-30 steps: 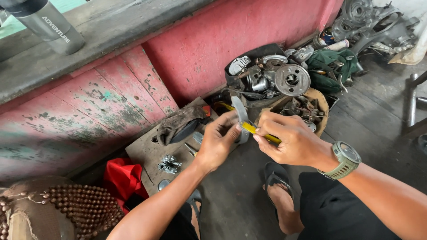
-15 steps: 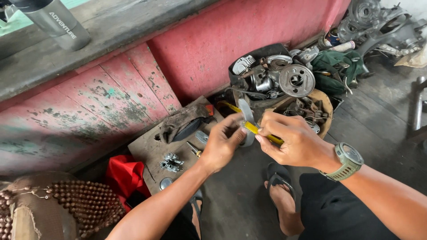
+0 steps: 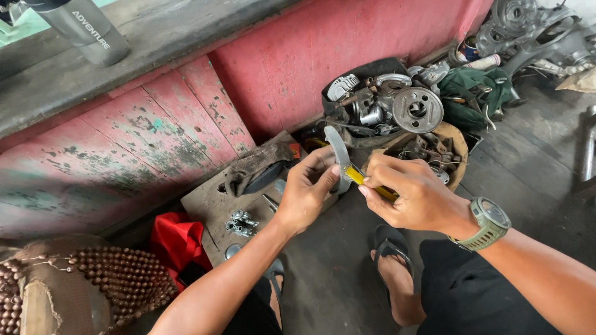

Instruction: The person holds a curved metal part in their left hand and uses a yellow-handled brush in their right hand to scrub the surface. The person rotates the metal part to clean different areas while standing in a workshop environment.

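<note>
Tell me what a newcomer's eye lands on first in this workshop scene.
At the centre, the left hand holds a curved grey metal piece upright while the right hand, with a green wristwatch, works a yellow-handled tool against it. Behind them a black tub of greasy engine parts sits against the red wall. A red cloth lies lower left.

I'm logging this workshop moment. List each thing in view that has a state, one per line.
left hand: closed around the curved metal part, held upright.
right hand: gripping the yellow-handled tool, tip against the part.
wristwatch: strapped on the right wrist.
black bin: open, heaped with metal parts.
dark rag: crumpled on the wooden board.
</note>
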